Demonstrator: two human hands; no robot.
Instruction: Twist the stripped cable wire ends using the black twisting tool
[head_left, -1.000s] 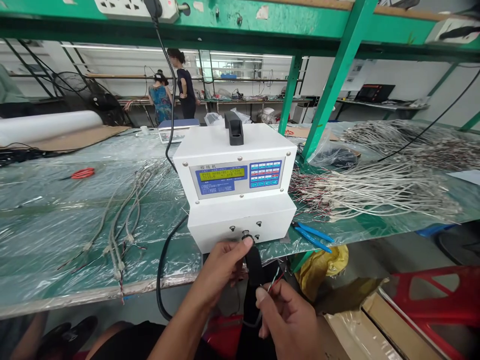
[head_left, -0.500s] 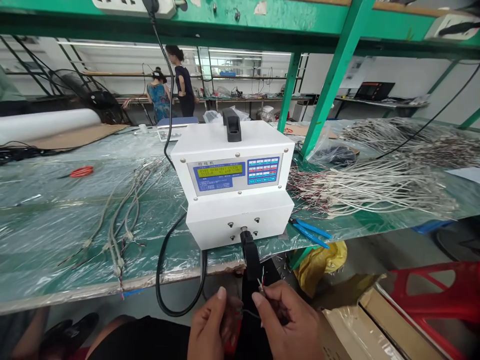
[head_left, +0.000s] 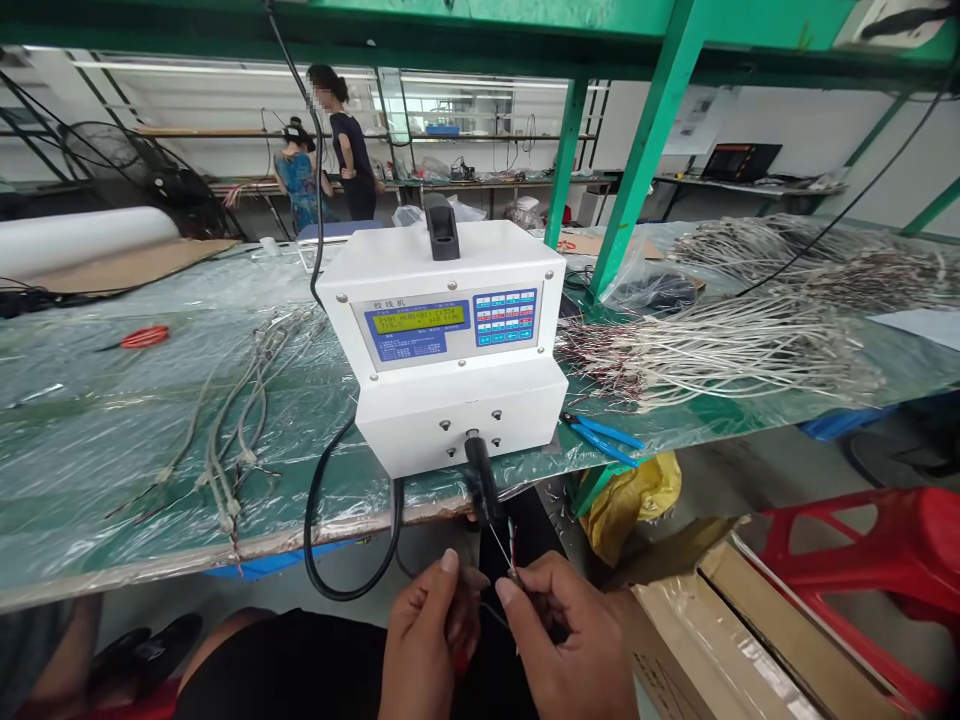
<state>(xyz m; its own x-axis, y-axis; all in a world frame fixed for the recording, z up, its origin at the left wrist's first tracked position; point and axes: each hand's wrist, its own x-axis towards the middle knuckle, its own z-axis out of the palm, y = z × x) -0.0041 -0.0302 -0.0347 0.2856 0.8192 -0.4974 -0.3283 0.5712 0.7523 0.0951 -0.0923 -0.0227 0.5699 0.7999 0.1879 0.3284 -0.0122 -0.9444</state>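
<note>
My right hand pinches the end of a grey cable between thumb and forefinger. Thin wires, red, green and white among them, fan out from its stripped end. A pale wire stretches from there to the tip of the black rotating chuck, which is blurred. That chuck sticks out from the front of a white wire-twisting machine. Just left of the cable, my left hand is closed, thumb against curled fingers. The cable runs toward it, but what its fingers hold is hidden.
Blue-handled cutters lie right of the machine, before a heap of white cables. Several grey cables and a red-orange loop lie left. A cardboard box and red stool stand right. Two people are in the background.
The view has shifted, so the machine sits slightly higher and further left. The chuck has gone from sharp to blurred and changed its angle. A pale wire now reaches it from my right hand.
</note>
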